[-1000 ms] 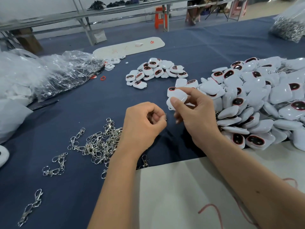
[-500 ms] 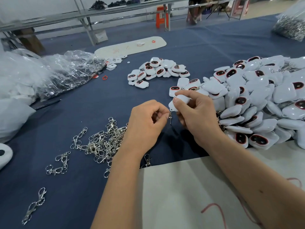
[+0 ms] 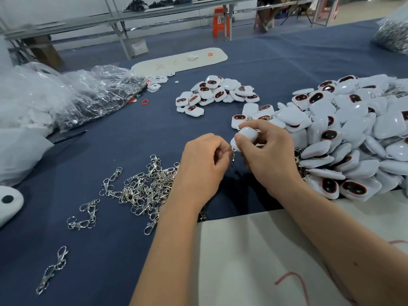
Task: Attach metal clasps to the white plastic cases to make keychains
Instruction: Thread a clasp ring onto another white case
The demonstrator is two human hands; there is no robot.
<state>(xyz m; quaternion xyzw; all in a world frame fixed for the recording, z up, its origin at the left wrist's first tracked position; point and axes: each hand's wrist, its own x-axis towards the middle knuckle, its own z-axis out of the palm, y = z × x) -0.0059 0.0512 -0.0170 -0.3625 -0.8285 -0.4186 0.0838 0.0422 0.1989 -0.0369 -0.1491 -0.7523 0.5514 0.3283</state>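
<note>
A dark blue cloth (image 3: 110,250) covers the bench and fills most of the view. At 6 o'clock a white sheet (image 3: 254,261) with red marks lies over it. At 12 o'clock a grey metal rack (image 3: 123,17) runs across the room, with an orange stool (image 3: 219,23) beneath it. A pale wall (image 3: 55,9) stands at 11 o'clock, and pale floor (image 3: 362,9) shows at 1 o'clock.

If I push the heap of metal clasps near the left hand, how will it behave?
The heap of metal clasps would probably drag along in clumps, since hooks and rings look interlocked. The blue cloth may grip them, so they likely slide poorly.
</note>
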